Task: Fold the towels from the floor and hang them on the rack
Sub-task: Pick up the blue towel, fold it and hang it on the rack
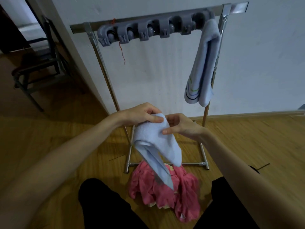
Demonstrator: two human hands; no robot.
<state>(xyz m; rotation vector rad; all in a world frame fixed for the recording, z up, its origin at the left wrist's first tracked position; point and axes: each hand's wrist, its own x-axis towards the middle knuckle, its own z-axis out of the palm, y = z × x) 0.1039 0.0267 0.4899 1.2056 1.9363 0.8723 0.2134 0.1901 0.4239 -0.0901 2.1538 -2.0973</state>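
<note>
The left hand (142,114) pinches the top fold of a blue towel (155,142), thumb over the cloth. The right hand (179,126) grips the same fold from the other side, fingers curled. The towel hangs between them above a pink towel (165,190) heaped on the floor (66,138). Behind stands the rack (105,75), a second blue towel (203,63) hung at its right end.

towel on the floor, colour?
Pink towel, crumpled, with pale yellow showing at its edges; head view.
</note>
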